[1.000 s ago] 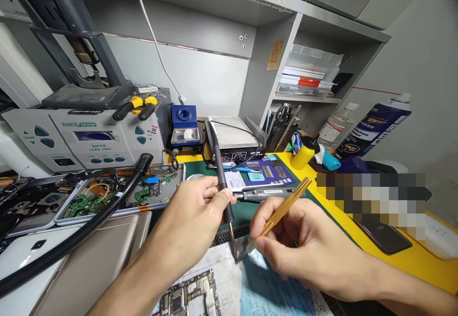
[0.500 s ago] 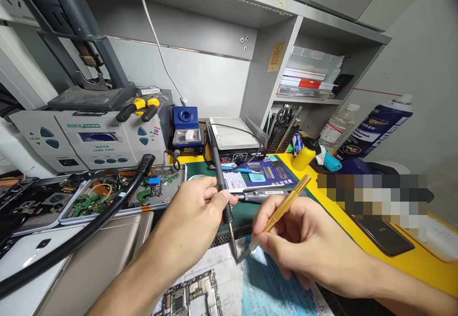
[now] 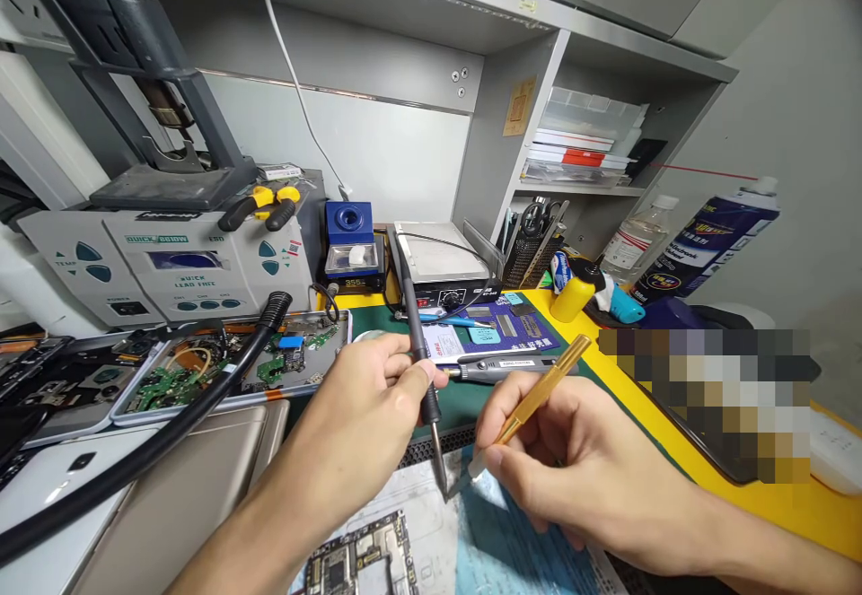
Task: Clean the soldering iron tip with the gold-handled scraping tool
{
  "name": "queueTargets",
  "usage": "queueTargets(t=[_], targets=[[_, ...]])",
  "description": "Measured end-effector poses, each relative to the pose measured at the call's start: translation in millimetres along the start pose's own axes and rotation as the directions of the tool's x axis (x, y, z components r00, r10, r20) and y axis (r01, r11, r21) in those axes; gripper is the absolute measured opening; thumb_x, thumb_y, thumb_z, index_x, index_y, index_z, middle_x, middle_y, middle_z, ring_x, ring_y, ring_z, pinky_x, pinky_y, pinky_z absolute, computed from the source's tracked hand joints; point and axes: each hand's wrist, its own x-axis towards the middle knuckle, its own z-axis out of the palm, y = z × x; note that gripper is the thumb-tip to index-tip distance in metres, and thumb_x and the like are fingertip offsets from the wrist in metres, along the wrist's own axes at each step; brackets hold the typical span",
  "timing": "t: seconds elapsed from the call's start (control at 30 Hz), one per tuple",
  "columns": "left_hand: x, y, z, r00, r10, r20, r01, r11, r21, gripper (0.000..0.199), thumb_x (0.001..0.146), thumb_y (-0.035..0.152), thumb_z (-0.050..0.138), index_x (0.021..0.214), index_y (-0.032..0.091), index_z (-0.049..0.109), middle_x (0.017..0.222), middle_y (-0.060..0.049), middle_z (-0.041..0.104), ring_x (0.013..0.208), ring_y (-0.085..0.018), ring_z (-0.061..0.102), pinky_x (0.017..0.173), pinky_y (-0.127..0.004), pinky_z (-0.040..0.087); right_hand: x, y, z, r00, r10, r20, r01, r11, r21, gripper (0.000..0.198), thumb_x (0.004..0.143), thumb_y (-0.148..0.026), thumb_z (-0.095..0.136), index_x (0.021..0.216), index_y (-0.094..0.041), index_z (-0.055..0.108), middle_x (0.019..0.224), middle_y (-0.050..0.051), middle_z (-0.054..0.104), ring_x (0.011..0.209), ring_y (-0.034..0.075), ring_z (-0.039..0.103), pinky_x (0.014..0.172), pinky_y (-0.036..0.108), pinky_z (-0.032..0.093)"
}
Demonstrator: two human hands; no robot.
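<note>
Beside left hand (image 3: 364, 398) (gripping iron (image 3: 421, 353)): board-filled tray (image 3: 229, 366).

Tight bench, little free room
Hose (image 3: 154, 438) blocks left; pen tool (image 3: 502, 364) lies behind hands; green mat (image 3: 464, 398) betw. them open.

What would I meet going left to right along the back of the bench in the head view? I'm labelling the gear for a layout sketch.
Grey rework station → blue tip-cleaner box → hot plate → mesh tool holder → yellow bottle → clear bottle → blue spray can.
</note>
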Motion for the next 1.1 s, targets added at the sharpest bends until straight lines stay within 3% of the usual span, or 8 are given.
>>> queueTargets(t=[0.4,0.87,1.1], targets=[[0,1,0,1.000,0.002,-0.004,-0.002,1.000,0.003,0.014,0.083,0.031,0.051,0.074,0.020,0.054,0.071,0.004,0.059,0.067,-0.010,0.052,0.063,-0.024,0.035,-3,3,1,0.999,-0.035,0.009,0.035,0.999,0.012,0.012,0.079,-0.009,0.060,0.079,-0.019,0.052,0.059,-0.009,0.045,0.045,0.004,0.038,0.041,0.015,0.035],[2,-4,0,0.999,-0.035,-0.006,0.035,0.997,-0.074,0.029,0.081,0.032,0.054,0.057,0.017,0.047,0.067,0.005,0.051,0.063,-0.006,0.050,0.057,-0.020,0.035,2,3,-2,0.994,0.107,0.007,-0.106,0.992,-0.061,0.008,0.083,-0.019,0.060,0.082,-0.020,0.052,0.051,-0.010,0.047,0.039,0.004,0.043,0.032,0.010,0.034],[2,-10,1,0.998,-0.055,0.006,0.056,0.991,-0.125,0.021,0.081,0.031,0.054,0.066,0.017,0.051,0.065,0.006,0.052,0.061,-0.006,0.049,0.054,-0.018,0.035,3,2,-6,0.989,0.146,0.017,-0.144,0.988,-0.061,0.008,0.081,-0.020,0.060,0.089,-0.019,0.058,0.048,-0.009,0.051,0.036,0.006,0.045,0.030,0.013,0.040]])
